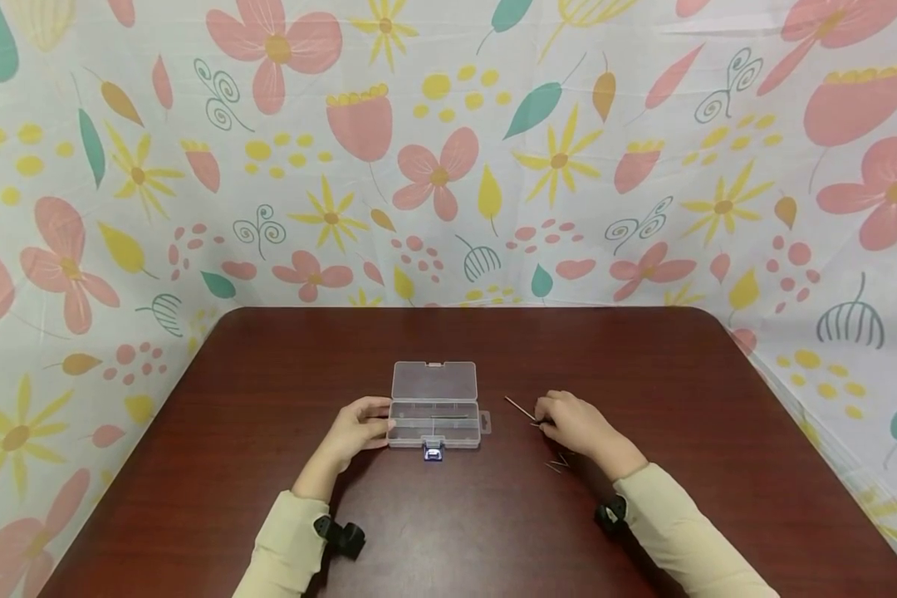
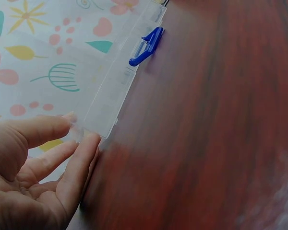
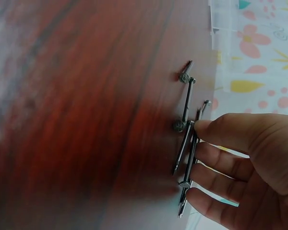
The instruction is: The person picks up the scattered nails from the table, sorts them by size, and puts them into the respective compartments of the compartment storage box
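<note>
Right hand (image 1: 579, 422) at the nails (image 3: 188, 100), right of the box (image 1: 456, 444); clearly the nearer hand to them. Fingers bent, spread narrow, tips against metal in the right wrist view; can't tell pinched or only touched. Long nail (image 1: 519, 408) just left of the fingertips, long axis slanting far left to near right, so skewed to the box, long axis plain left-right. More nails just on the near side of the right hand, lying at mixed angles.

Left hand (image 1: 357, 430) on the left end of the box, holding it between thumb and fingers, well apart from the nails.

Key relation, as a judgement: box directly left of right hand, short sideways run between, long nail in that gap. Base open upward, lid (image 1: 434, 382) swung to far side, blue latch (image 1: 433, 453) hanging off near wall. Thin metal piece (image 1: 448, 416) lying left-right in the far part.

Edges to mind: hang tab (image 1: 489, 423) jutting from right end, roughly in line with right hand; then right wall and inner dividers. Room on table (image 1: 433, 531): narrow strip between tab and long nail, far more toward near side; far edge well beyond lid.
</note>
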A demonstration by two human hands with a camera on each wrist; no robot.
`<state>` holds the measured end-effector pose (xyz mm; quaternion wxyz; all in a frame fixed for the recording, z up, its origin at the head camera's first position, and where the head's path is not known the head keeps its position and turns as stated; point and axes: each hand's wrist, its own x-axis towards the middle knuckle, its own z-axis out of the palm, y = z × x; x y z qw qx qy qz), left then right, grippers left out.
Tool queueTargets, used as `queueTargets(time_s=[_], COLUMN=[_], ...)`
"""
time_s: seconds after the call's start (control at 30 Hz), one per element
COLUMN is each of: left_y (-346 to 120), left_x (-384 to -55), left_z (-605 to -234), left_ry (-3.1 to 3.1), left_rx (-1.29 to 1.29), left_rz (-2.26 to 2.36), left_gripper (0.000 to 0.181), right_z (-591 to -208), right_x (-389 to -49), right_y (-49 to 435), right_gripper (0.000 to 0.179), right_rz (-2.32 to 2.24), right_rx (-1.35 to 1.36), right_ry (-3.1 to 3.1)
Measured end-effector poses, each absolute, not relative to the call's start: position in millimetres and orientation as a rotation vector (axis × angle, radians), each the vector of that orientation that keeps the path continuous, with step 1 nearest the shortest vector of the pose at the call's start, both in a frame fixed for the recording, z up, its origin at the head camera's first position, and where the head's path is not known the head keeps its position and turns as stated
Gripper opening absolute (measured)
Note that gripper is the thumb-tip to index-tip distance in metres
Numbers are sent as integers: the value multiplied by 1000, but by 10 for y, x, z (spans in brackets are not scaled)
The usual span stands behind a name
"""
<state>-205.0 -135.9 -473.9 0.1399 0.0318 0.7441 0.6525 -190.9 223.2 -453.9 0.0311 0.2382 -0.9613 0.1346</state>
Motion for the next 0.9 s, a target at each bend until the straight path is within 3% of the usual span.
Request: queueTargets(time_s=[0.9], left_y=[-1360], left_x=[-2060], left_z=[-4747], left_ry=[2155], left_rx=[82], left_rz=[1888], left_gripper=[43], right_z=[-4536], right_x=[-1962], right_y=[2180], right_gripper=[21], right_rz=[338], right_rx=[748], right_ry=[-3043])
